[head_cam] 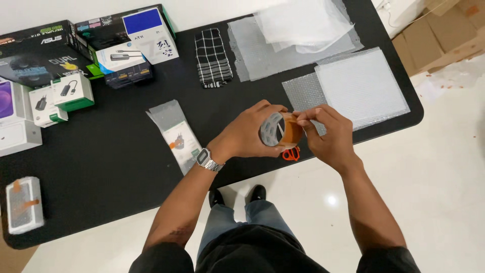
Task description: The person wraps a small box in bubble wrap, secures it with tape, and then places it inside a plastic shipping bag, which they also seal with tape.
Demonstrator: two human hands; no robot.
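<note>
A black table (101, 167) stands on a glossy white floor (444, 167); cardboard boxes (444, 35) lie far right.

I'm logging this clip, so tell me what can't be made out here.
- Roll of brown tape, head view: the left hand and right hand cover its sides, hiding the loose end.
- Orange scissors: only the handles show below the hands.
- Boxes at the left: cut off by the picture's edge.

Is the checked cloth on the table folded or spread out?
Folded. The checked cloth lies as a narrow, compact strip on the table, with layered edges showing at its lower end.
</note>
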